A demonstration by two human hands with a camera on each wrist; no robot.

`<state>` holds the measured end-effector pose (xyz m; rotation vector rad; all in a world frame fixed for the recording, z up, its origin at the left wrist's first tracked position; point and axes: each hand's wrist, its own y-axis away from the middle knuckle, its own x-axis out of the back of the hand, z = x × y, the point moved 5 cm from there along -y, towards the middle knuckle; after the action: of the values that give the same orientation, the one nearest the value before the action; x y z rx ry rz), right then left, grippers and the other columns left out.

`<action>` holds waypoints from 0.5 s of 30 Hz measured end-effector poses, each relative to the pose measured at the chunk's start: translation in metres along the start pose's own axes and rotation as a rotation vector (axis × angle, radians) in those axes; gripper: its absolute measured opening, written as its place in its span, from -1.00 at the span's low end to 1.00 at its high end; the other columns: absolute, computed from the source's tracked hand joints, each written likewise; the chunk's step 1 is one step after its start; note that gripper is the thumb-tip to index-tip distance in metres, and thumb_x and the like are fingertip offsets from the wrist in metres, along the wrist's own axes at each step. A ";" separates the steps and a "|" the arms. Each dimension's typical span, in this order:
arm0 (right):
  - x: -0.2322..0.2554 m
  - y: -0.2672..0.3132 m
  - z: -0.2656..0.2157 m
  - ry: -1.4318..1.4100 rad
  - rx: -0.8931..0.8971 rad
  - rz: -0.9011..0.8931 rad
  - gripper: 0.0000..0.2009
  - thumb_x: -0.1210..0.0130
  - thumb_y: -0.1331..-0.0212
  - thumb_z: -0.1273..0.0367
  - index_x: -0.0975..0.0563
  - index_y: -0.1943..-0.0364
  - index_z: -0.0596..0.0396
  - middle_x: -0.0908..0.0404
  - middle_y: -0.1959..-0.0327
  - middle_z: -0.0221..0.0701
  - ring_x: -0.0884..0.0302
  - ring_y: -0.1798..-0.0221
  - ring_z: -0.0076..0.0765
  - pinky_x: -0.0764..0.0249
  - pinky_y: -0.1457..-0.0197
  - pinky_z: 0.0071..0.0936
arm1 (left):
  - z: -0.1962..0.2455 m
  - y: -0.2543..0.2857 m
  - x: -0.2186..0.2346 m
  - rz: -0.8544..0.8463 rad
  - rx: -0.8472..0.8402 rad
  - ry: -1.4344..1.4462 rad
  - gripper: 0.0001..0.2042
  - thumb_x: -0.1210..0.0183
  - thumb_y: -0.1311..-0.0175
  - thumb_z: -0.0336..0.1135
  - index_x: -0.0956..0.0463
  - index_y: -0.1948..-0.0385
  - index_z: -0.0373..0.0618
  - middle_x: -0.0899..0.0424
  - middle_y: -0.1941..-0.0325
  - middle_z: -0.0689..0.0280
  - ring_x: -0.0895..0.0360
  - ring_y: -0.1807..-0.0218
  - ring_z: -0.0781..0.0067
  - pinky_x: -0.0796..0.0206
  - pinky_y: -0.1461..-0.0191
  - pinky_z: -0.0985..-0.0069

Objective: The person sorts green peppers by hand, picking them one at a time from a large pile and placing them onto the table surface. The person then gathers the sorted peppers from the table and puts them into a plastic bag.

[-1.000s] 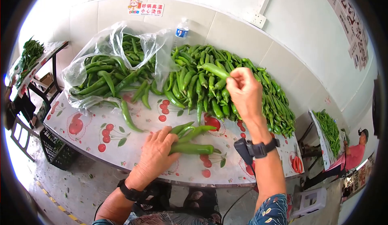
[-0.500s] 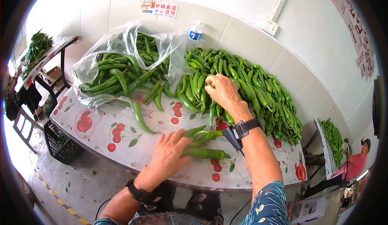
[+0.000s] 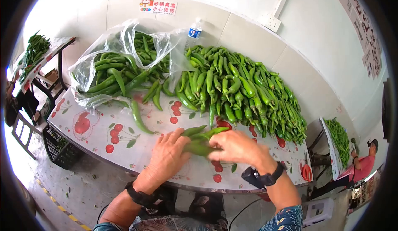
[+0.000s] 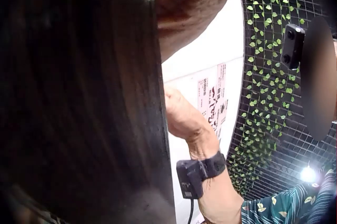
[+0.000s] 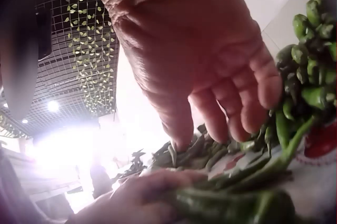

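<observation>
My left hand rests over the left ends of several long green peppers on the table, with the fingers curled about them. The big pepper at the front of this bunch is blurred in the head view. My right hand is at the other end of the bunch, its fingertips close over the peppers. In the right wrist view the fingers hang loosely above the bunch, with a gap between thumb and fingers. In the left wrist view a dark surface hides the left hand's work.
A large heap of green peppers covers the back right of the table. An open plastic bag of peppers lies at the back left, with a bottle behind. One loose pepper lies before the bag. Red peppers lie far right.
My right hand held a pepper in the air, reached to the heap, and has come back down to the left hand's bunch without it. The left hand stays on the bunch.
</observation>
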<state>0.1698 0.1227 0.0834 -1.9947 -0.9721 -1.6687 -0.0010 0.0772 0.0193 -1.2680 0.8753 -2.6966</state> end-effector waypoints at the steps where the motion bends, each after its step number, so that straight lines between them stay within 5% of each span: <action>1: -0.006 0.006 0.001 0.011 -0.004 0.055 -0.69 -0.24 -0.04 0.22 -0.58 0.23 0.17 -0.63 0.33 -0.21 -0.61 0.26 -0.07 -0.51 0.18 -0.21 | 0.000 0.000 0.000 0.004 -0.001 -0.004 -0.61 -0.35 0.05 -0.34 -0.50 0.11 -0.08 -0.47 -0.18 0.11 -0.47 -0.12 -0.01 -0.26 -0.20 0.14; 3: -0.014 0.015 0.004 0.036 -0.006 0.166 -0.67 -0.23 -0.03 0.24 -0.56 0.18 0.17 -0.61 0.28 -0.19 -0.58 0.21 0.00 -0.50 0.13 -0.15 | 0.000 0.000 0.000 0.006 0.002 -0.004 -0.62 -0.35 0.04 -0.34 -0.50 0.12 -0.08 -0.48 -0.17 0.12 -0.47 -0.12 -0.01 -0.26 -0.20 0.14; 9: -0.025 0.038 0.017 -0.002 -0.056 0.129 -0.65 -0.21 -0.06 0.28 -0.55 0.08 0.17 -0.61 0.21 -0.18 -0.57 0.18 0.06 -0.50 0.10 -0.14 | 0.002 0.000 0.002 0.001 0.012 0.014 -0.64 -0.35 0.03 -0.34 -0.51 0.14 -0.10 -0.48 -0.17 0.13 -0.46 -0.14 0.02 -0.25 -0.21 0.17; 15: -0.009 0.057 0.012 -0.401 -0.028 0.365 -0.63 -0.27 -0.10 0.33 -0.53 0.00 0.14 -0.60 0.25 -0.18 -0.59 0.28 -0.16 -0.50 0.22 -0.29 | 0.002 0.000 0.002 -0.007 0.003 0.010 -0.63 -0.35 0.04 -0.33 -0.51 0.14 -0.10 -0.48 -0.17 0.14 -0.46 -0.14 0.03 -0.24 -0.21 0.18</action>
<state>0.2177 0.0889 0.0804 -2.4056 -0.6475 -1.1200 -0.0015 0.0755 0.0216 -1.2604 0.8697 -2.7115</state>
